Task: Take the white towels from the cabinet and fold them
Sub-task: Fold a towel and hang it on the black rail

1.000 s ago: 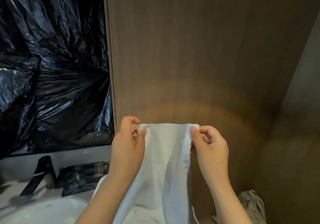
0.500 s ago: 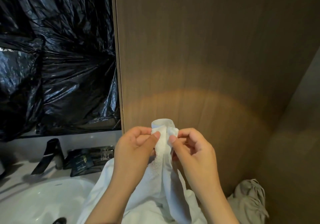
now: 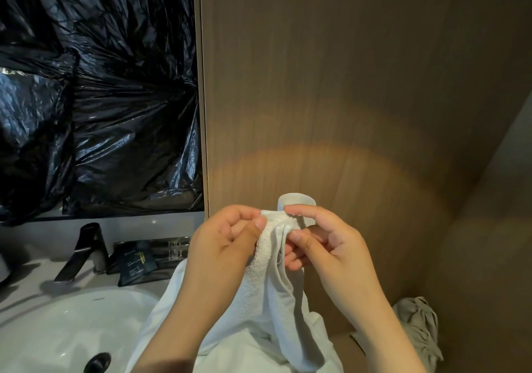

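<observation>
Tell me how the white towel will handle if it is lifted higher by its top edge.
Probably floppy: the white towel hangs in loose folds below where the left hand and right hand pinch its bunched edge. Likely light, since mere fingertip pinches hold it up. Its looped pile looks grippy, so slipping seems unlikely.

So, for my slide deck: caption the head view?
Left hand and right hand pinch together the top of a white terry towel by a white ceramic sink.
</observation>
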A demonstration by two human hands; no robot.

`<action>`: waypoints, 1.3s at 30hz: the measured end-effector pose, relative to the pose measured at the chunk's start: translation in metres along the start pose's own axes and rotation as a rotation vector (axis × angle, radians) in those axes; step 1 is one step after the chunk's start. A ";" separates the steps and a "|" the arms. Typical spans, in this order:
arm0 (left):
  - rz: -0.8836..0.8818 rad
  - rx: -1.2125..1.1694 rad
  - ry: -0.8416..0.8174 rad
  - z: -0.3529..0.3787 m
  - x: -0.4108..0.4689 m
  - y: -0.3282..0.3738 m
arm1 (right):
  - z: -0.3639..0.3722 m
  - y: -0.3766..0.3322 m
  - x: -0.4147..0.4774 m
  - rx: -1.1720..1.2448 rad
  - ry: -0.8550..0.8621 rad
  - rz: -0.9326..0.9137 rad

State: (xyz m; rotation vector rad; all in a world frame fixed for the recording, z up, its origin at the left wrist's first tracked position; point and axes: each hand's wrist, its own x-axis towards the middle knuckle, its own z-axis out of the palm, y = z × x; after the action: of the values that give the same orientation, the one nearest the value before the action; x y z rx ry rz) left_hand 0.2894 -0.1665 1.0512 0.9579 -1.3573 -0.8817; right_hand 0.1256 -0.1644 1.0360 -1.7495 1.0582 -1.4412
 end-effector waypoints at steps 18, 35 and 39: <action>-0.073 -0.088 0.015 0.014 0.003 -0.007 | -0.018 -0.013 0.002 -0.280 0.111 -0.029; -0.031 -0.077 -0.032 0.019 -0.004 -0.005 | -0.012 -0.011 0.004 -0.242 0.083 0.019; -0.023 -0.090 -0.052 0.017 -0.006 -0.004 | -0.010 -0.010 0.004 -0.235 0.093 0.019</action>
State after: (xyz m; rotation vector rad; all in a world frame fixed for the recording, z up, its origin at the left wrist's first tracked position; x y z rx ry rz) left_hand 0.2719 -0.1629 1.0449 0.8885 -1.3406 -0.9832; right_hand 0.1180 -0.1630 1.0492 -1.8416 1.3358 -1.4463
